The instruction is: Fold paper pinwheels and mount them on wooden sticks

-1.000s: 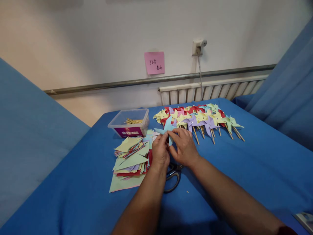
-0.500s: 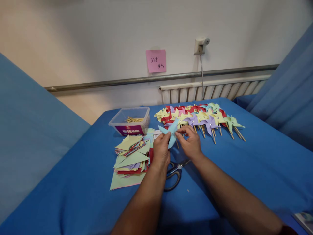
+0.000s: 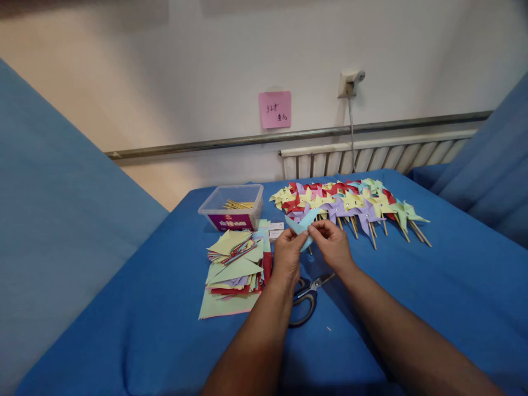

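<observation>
A light blue paper pinwheel [image 3: 304,221] is held up between my two hands over the table. My left hand [image 3: 289,254] grips it from the left, thumb near its middle. The fingers of my right hand [image 3: 331,246] pinch its right side, and the fingertips of both hands almost meet. A stick end shows just below the paper. Dark-handled scissors [image 3: 304,306] lie beneath my hands, partly covered by my left forearm. To the left of my left hand is a stack of coloured paper pieces [image 3: 233,269].
Finished pinwheels [image 3: 336,206] on sticks lie in rows at the back right. A clear plastic box [image 3: 235,212] holding thin sticks stands at the back left. Blue cloth [image 3: 144,308] covers the table. A small white box [image 3: 276,231] sits behind my left hand.
The view has shifted, so the scene sits farther right and slightly lower. My right fingers have moved in closer to my left thumb, and the blue paper looks more folded and tilted.
</observation>
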Demonstrator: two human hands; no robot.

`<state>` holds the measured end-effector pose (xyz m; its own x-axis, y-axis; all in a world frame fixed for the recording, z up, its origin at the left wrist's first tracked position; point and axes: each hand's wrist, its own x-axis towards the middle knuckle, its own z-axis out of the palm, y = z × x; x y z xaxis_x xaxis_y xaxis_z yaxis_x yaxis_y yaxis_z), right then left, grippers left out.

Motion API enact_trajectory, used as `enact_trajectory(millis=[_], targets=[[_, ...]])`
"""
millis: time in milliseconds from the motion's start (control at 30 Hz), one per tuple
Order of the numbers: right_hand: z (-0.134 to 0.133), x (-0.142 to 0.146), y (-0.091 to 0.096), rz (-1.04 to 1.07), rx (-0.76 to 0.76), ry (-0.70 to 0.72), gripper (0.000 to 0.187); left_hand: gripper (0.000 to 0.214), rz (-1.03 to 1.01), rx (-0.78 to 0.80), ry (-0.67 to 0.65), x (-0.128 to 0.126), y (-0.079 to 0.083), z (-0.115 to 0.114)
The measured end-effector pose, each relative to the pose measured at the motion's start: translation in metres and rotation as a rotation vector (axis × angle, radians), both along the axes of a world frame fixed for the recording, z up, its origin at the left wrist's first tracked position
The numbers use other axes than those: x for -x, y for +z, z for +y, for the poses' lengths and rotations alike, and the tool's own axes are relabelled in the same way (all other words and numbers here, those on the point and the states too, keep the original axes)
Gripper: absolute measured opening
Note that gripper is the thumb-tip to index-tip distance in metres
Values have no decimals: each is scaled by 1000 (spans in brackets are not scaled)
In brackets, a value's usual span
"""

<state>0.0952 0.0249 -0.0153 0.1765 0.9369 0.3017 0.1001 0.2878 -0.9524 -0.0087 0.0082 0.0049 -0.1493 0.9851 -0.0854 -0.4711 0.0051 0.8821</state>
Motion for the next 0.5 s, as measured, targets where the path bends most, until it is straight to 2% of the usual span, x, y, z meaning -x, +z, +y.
enact_trajectory(millis=[67,100,200,267,300,400,500], targets=[[0,-2,-2,44,-7,-31,27,33,-12,25,10,-1,-4,1],[0,-3,-2,68,-36,-89,28,34,-24,48,11,-1,-5,1],[1,-9,7,82,-220,-349,27,35,-47,147,-7,-4,-9,1],[6,-9,22,25,-354,-430,23,31,-46,204,-32,-7,-11,0],[12,-5,32,-29,-410,-400,21,28,-56,220,-37,-9,-11,-1],[40,21,66,-258,-501,-171,19,26,-96,256,-88,-14,-14,-4],[81,70,98,-645,-413,129,23,28,-89,273,-123,-20,-22,-7]])
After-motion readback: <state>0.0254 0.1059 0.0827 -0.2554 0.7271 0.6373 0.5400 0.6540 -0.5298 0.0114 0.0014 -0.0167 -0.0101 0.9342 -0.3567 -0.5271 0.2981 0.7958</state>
